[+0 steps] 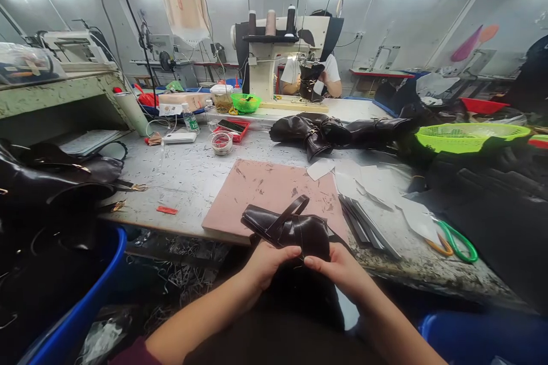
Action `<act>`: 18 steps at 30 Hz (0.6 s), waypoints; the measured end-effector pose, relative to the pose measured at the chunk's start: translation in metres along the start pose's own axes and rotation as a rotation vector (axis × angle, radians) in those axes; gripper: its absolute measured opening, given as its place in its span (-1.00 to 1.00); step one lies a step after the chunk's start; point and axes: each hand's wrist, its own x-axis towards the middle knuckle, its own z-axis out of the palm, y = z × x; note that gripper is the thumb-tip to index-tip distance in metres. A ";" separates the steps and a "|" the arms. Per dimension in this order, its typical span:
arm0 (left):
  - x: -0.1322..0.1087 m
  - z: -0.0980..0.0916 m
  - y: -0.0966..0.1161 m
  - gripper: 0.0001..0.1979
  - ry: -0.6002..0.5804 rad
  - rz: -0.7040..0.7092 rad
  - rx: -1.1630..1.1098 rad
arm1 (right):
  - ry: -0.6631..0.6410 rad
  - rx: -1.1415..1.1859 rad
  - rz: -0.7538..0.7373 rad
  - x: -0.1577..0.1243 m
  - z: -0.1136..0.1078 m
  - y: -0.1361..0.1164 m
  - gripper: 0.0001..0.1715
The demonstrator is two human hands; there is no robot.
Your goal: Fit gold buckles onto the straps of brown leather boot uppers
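Pinching the dark leather piece [291, 229] at 6 o'clock of the pink board [261, 188], left hand [268, 267] and right hand [342, 271] have fingers closed on it; a weak grip could drop it off the surface [188, 174] edge.

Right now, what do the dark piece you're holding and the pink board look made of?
Boot upper, pinched by left hand and right hand: probably dark brown leather or imitation, glossy; highlights on its folds and strap. Pink board: perhaps rubber or plastic, matte, scuffed with marks.
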 end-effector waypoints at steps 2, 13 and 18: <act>-0.001 0.001 0.000 -0.66 0.043 -0.046 -0.086 | -0.020 0.029 0.016 -0.002 0.001 -0.003 -0.60; -0.011 -0.045 0.057 -0.77 0.297 0.083 -0.142 | 0.075 -0.280 0.030 -0.010 -0.002 -0.020 -0.45; -0.029 -0.045 0.079 -0.86 0.341 0.162 -0.228 | 0.031 -1.032 -0.187 0.021 -0.015 -0.092 -0.60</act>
